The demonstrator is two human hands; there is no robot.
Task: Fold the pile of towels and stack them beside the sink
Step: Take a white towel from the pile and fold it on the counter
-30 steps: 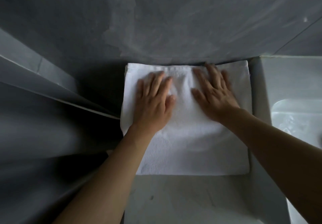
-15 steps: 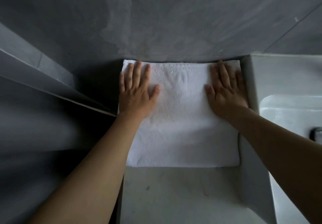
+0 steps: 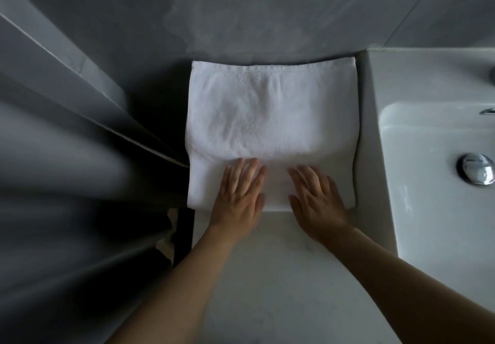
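A folded white towel lies flat on the pale counter, pushed against the grey back wall and the left side of the sink. A second layer shows along its near edge. My left hand rests palm down on the towel's near edge, fingers spread. My right hand lies flat beside it on the same edge, fingers apart. Neither hand grips anything.
The white sink basin has a chrome drain plug and a tap tip at the right edge. A grey wall stands behind the towel. To the left the counter ends at a dark gap and a grey panel.
Both hands slid from the towel's far corners back to its near edge and closer together. The view shifted so more of the sink shows.
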